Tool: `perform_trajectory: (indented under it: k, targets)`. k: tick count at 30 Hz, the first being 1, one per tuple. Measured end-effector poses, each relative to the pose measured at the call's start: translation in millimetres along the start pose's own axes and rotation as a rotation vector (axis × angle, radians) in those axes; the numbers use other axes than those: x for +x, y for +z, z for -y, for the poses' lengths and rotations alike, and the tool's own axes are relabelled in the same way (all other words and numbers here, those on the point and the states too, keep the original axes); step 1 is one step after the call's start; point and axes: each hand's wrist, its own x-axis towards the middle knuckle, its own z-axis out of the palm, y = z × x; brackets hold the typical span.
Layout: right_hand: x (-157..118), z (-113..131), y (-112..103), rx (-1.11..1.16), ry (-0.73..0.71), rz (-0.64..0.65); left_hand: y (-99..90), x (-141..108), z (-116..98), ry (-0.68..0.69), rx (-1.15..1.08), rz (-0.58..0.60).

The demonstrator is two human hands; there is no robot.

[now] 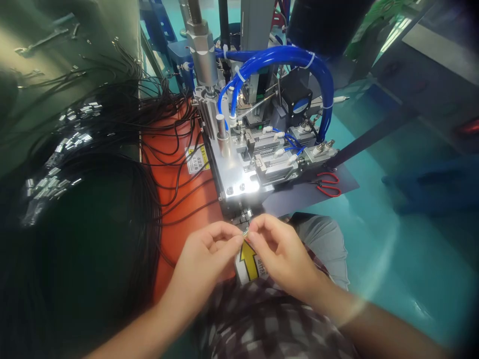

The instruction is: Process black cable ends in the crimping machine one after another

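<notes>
In front of my body, both hands meet with thumb and forefinger pinched. A small shiny metal piece [245, 233] shows between the fingertips; it is too small to make out its kind. My left hand [209, 254] is closed at its left end, and my right hand [279, 249] is closed at its right end, where a reddish bit shows by the fingers. Just beyond the fingertips is the front of a metal machine [239, 179] with a bright lit spot. Below the fingers a label with a yellow arrow [249, 262] is partly covered by my right hand.
Left of the machine, black cables [149, 199] with metal ends run across an orange surface [175, 174] in a big bundle. Blue air hoses [284, 54] arch over the machine. Red-handled pliers [329, 185] lie on a grey sheet at the right.
</notes>
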Motion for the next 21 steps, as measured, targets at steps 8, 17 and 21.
perform_trajectory:
  k: [8, 17, 21]
  targets:
    - [10.5, 11.3, -13.9, -0.010, 0.027, 0.029, -1.4, -0.2, -5.6, -0.024, 0.029, 0.030]
    - [10.0, 10.4, -4.1, 0.045, 0.117, 0.075, -2.4, 0.0, 0.6, 0.086, 0.119, 0.013]
    - [10.3, 8.8, -12.2, 0.204, 0.213, 0.092, -5.0, 1.9, -2.9, 0.090, 0.079, 0.046]
